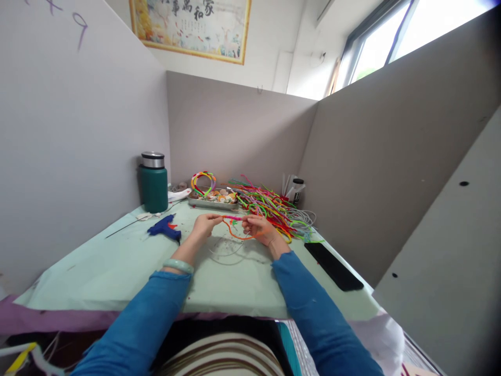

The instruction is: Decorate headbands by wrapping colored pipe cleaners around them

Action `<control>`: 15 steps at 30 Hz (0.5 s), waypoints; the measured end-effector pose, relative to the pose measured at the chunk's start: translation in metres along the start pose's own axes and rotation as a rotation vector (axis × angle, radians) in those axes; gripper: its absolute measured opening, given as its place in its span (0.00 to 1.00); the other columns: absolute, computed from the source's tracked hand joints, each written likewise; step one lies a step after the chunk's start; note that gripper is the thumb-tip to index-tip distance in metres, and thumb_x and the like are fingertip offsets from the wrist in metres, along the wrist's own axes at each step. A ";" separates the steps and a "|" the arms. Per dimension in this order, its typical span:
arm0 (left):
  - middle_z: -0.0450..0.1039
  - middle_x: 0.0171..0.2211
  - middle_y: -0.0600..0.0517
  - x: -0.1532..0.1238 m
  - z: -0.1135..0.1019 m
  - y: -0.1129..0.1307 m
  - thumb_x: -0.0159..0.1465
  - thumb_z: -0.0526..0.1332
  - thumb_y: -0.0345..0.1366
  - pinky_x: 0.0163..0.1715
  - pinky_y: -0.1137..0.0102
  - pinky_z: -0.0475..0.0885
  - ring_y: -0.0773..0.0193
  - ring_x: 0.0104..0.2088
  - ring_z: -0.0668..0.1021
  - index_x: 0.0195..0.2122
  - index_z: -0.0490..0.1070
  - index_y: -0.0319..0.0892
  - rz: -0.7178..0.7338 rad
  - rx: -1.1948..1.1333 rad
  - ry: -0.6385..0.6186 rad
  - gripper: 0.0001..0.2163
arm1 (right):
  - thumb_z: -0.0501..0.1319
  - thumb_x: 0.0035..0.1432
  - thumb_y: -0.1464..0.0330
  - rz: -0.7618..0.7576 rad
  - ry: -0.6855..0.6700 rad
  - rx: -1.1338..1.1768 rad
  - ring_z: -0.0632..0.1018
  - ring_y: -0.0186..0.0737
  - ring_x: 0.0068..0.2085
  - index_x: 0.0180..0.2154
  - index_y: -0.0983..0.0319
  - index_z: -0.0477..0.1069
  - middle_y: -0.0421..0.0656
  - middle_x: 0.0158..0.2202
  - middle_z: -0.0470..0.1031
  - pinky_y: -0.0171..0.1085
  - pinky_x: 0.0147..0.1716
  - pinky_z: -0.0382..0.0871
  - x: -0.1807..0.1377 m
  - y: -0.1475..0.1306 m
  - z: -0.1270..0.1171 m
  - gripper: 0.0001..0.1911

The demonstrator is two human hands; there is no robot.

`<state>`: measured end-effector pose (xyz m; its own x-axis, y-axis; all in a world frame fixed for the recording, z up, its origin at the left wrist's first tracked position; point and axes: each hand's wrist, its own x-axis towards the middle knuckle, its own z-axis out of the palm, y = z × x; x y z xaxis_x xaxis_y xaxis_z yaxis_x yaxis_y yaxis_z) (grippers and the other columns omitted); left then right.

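Above the middle of the table, my left hand (206, 225) pinches the left end of a short pink-wrapped stretch of pipe cleaner (233, 218). Its right end sits between the fingertips of my right hand (261, 230). An orange pipe cleaner (231, 234) sags in a loop from the pink stretch towards my right hand. Just below, a thin pale wire loop (227, 262) shows against the cloth; whether it joins the piece I hold, I cannot tell. Both hands are closed, and the fingers partly cover the ends.
A blue glue gun (164, 227) lies left of my hands, near a green flask (153, 183). Behind stand a metal tray (213, 204) of small pieces and a colourful ring (203, 184). Loose pipe cleaners (266, 203), coiled wire (307, 216) and a black phone-like slab (332, 265) lie right.
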<state>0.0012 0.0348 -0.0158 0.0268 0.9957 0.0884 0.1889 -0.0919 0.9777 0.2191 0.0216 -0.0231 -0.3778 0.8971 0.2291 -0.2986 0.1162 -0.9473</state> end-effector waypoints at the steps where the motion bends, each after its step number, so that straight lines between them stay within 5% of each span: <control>1: 0.54 0.14 0.61 0.000 0.000 -0.001 0.47 0.65 0.47 0.16 0.74 0.50 0.74 0.15 0.55 0.37 0.74 0.38 0.002 0.014 0.005 0.20 | 0.65 0.46 0.66 -0.012 -0.011 0.004 0.72 0.33 0.28 0.35 0.64 0.75 0.45 0.30 0.75 0.35 0.31 0.65 0.000 -0.001 0.000 0.12; 9: 0.59 0.16 0.58 -0.001 0.002 0.000 0.49 0.63 0.46 0.16 0.74 0.52 0.74 0.15 0.57 0.33 0.75 0.37 0.071 0.092 0.025 0.18 | 0.65 0.47 0.59 0.030 -0.042 -0.227 0.70 0.31 0.25 0.37 0.65 0.75 0.46 0.31 0.77 0.32 0.27 0.64 0.001 0.005 0.013 0.18; 15: 0.54 0.14 0.60 0.003 0.008 -0.003 0.55 0.57 0.43 0.15 0.75 0.52 0.73 0.14 0.57 0.34 0.73 0.37 0.088 0.117 0.020 0.14 | 0.61 0.51 0.56 -0.130 0.043 -0.540 0.69 0.31 0.23 0.30 0.65 0.75 0.44 0.27 0.76 0.32 0.24 0.62 0.003 0.008 0.023 0.17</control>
<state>0.0080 0.0382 -0.0202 0.0292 0.9836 0.1780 0.3002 -0.1784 0.9370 0.1955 0.0157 -0.0251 -0.3287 0.8757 0.3536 0.1556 0.4195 -0.8943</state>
